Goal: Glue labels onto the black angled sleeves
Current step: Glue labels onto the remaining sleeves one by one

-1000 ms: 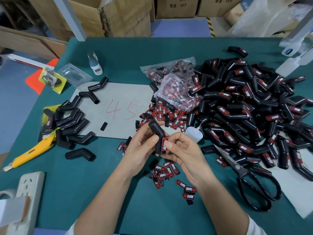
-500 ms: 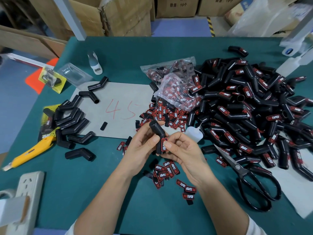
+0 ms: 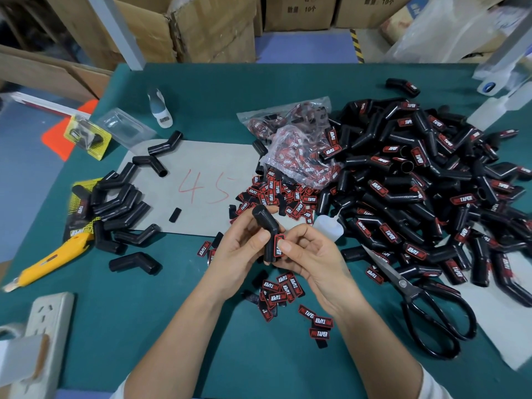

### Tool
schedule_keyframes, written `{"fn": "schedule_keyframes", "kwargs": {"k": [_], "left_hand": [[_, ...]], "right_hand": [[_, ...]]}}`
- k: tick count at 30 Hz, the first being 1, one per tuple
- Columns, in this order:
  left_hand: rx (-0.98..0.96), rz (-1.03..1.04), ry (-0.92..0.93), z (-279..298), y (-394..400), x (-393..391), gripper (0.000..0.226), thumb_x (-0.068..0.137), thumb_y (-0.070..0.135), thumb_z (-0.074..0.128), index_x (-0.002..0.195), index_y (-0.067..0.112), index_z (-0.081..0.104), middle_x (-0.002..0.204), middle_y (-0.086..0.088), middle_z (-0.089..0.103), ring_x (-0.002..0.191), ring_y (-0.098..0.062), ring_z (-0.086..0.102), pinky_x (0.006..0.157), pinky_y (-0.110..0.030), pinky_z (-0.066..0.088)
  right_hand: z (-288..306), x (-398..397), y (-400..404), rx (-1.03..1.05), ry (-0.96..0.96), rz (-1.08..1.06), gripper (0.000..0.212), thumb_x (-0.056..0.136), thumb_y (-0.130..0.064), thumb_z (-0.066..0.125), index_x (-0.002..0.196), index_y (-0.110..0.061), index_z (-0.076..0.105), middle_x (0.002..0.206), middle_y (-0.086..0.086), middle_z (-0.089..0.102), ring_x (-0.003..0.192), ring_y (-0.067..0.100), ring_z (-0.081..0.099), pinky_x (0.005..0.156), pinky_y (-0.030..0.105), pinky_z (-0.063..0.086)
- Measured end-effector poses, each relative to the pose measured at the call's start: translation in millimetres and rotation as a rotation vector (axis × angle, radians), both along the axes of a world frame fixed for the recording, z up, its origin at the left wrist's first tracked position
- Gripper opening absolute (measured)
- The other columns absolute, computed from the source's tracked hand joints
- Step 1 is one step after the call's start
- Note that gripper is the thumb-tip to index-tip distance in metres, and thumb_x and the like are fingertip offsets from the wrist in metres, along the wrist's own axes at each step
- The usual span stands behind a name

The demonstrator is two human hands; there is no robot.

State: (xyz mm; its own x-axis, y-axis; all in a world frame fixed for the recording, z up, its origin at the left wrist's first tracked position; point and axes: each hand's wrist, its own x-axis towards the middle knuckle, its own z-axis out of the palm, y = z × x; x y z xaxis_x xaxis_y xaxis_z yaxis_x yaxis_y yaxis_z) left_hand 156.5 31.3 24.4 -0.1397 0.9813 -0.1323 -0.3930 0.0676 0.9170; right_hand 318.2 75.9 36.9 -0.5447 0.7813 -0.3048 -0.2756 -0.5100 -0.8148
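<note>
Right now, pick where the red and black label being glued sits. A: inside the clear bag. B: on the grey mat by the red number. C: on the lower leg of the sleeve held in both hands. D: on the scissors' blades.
C: the label lies on the lower leg of the black angled sleeve, pressed by the right hand while the left hand grips the sleeve.

Work surface: table (image 3: 288, 90) covered in a dark teal mat, filling most of the view. Far side: stacked brown cardboard boxes (image 3: 213, 30), some printed with "10个". A grey upright post (image 3: 115, 27) rises at the table's far-left corner. Floor (image 3: 302, 50) beyond is blue-grey, with a yellow-black hazard stripe (image 3: 356, 44). Far right: clear plastic bag (image 3: 437, 30). Lighting even, soft shadows.
</note>
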Motion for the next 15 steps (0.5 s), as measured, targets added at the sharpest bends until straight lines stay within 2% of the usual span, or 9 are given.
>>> {"fn": "schedule_keyframes", "kwargs": {"k": [6,10,13,15], "left_hand": [[0.014,-0.011,0.010,-2.8,-0.5,-0.4,0.050,0.090,0.049,0.078,0.134,0.028,0.066,0.106,-0.001,0.067,0.094,-0.013,0.065,0.073,-0.022,0.054],[0.008,-0.009,0.007,-2.0,0.3,0.1,0.053,0.089,0.051,0.079,0.135,0.028,0.066,0.106,-0.001,0.068,0.094,-0.015,0.065,0.070,-0.025,0.054],[0.011,-0.015,0.012,-0.9,0.2,-0.2,0.051,0.089,0.053,0.078,0.133,0.031,0.066,0.108,0.000,0.070,0.098,-0.017,0.065,0.075,-0.032,0.055],[0.012,-0.012,0.001,0.8,-0.4,-0.2,0.050,0.088,0.053,0.079,0.132,0.031,0.067,0.108,0.000,0.071,0.101,-0.017,0.066,0.079,-0.030,0.056]], "right_hand": [[0.5,-0.8,0.0,-0.004,-0.030,-0.009,0.007,0.083,-0.016,0.079,0.082,-0.017,0.072,0.096,0.014,0.073,0.087,0.028,0.075,0.079,0.030,0.062],[0.8,-1.2,0.0,-0.008,-0.034,-0.023,0.008,0.082,-0.017,0.079,0.082,-0.016,0.071,0.097,0.014,0.074,0.087,0.026,0.075,0.079,0.030,0.062],[0.6,0.2,0.3,-0.018,-0.027,-0.032,0.007,0.083,-0.015,0.077,0.084,-0.013,0.070,0.097,0.014,0.074,0.087,0.024,0.075,0.079,0.030,0.062],[1.3,0.6,0.2,-0.018,-0.017,-0.025,0.006,0.083,-0.014,0.077,0.082,-0.016,0.071,0.097,0.013,0.074,0.087,0.023,0.075,0.080,0.030,0.061]]}}
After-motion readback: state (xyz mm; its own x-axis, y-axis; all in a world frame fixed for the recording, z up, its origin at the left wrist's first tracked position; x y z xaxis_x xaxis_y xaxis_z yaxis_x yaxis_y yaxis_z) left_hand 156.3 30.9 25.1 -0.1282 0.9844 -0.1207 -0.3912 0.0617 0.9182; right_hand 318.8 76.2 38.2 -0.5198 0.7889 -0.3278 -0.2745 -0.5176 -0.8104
